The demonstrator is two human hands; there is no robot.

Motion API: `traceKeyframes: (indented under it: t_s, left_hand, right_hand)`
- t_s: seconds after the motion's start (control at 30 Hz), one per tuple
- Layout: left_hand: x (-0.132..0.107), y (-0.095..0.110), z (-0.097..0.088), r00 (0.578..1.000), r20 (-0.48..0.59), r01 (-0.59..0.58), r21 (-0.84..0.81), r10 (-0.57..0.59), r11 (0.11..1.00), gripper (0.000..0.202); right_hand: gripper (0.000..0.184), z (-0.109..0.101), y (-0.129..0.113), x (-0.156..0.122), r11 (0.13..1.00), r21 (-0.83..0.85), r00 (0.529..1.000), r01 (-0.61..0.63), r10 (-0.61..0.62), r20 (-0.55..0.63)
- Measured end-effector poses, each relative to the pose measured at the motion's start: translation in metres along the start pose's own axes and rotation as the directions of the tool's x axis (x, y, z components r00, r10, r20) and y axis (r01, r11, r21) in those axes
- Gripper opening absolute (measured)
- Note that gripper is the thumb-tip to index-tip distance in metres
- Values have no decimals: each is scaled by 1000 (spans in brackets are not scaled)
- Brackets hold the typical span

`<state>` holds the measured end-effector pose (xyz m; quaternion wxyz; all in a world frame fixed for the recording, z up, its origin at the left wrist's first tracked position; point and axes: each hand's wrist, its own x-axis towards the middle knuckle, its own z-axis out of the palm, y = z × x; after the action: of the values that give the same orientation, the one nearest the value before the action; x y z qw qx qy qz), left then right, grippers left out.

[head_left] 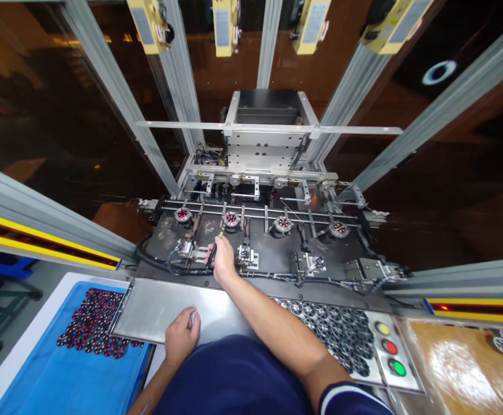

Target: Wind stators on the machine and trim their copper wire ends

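Pen (211,255), black with a yellow-green tip, pinched between thumb and fingers of the right hand (223,260), out over the black table (165,230). Tip near the lower edge of the second disc (231,219) from the left; touching or just short, cannot tell. To do this well, probably best to steady the wrist, keep the pinch light, and let only the tip near the disc, knuckles off it. Mind the clamp (246,255) just right of the hand: easy to bump, likely. Left hand (182,337) by the metal plate (151,305), fingers curled in; holding anything or not, cannot tell. Good resting place, probably, well apart from the clamp. Farther out: loose discs (96,323) in the blue tray (48,374) at left; grey wheels (342,328) at right, beside three buttons (397,367), best kept free of the right forearm (273,311).
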<state>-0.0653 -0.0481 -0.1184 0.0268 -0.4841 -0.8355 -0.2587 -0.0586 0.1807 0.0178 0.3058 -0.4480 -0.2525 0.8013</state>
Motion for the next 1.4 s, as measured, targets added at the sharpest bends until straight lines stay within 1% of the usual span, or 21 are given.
traceKeyframes:
  t_s: [0.4,0.53,0.6,0.67,0.7,0.73,0.77,0.83,0.87,0.9,0.93,0.97,1.03,1.07,1.1,1.17,1.23,1.3,1.4]
  left_hand:
    - [1,1,-2,1000,7,-3,8,3,1000,25]
    - [1,1,-1,1000,5,-2,11,2,1000,26]
    - [0,0,0,1000,6,-4,12,4,1000,25]
    - [0,-1,1,1000,10,-9,15,9,1000,25]
    - [-1,-1,1,1000,11,-11,18,10,1000,25]
    - [-1,-1,1,1000,12,-12,22,12,1000,25]
    - [-1,-1,0,1000,13,-13,26,12,1000,25]
    - [-2,-1,0,1000,15,-12,34,12,999,25]
    - [-2,0,-1,1000,15,-10,36,10,999,26]
    - [-2,1,-2,1000,15,-8,34,8,999,26]
    - [-2,1,-2,1000,12,-5,31,4,999,27]
    - [-2,2,-3,1000,6,0,27,0,1000,27]
    - [-1,2,-3,1000,-9,10,18,-9,1000,26]
    - [-1,2,-4,1000,-15,14,14,-14,1000,26]
    - [-1,2,-4,1000,-19,17,11,-17,1000,25]
    - [-1,2,-4,1000,-20,20,7,-20,1000,24]
    - [-1,2,-4,1000,-17,20,8,-20,1000,24]
    - [-1,2,-4,1000,-16,18,16,-18,1000,24]
    - [-1,2,-4,1000,-19,14,30,-14,999,25]
  right_hand:
    - [25,0,-1,5,1000,-15,1000,14,-14,1]
    - [26,3,-4,8,1000,-21,1000,17,-17,8]
    - [26,6,-8,4,999,-28,999,14,-13,52]
    - [27,7,-14,-13,999,-54,987,-9,17,161]
    - [28,4,-17,-26,996,-80,969,-33,52,243]
    - [28,0,-21,-43,991,-115,937,-62,98,335]
    - [28,-7,-27,-61,982,-161,888,-94,156,433]
    - [27,-27,-40,-99,958,-254,758,-135,265,597]
    - [26,-40,-47,-115,948,-286,691,-137,299,658]
    - [25,-54,-55,-126,948,-294,645,-122,301,702]
    - [27,-67,-63,-132,955,-275,665,-110,277,693]
    - [31,-80,-70,-134,967,-241,724,-88,228,651]
    - [38,-103,-81,-123,986,-166,870,-14,93,484]
    - [39,-113,-85,-112,989,-143,920,31,28,391]
    - [38,-123,-87,-100,989,-131,949,70,-25,314]
    - [32,-138,-88,-75,985,-125,974,116,-88,209]
    - [28,-149,-85,-55,983,-116,984,139,-124,130]
    - [25,-154,-82,-42,983,-101,986,153,-145,83]
    - [22,-156,-81,-31,984,-72,986,161,-158,48]
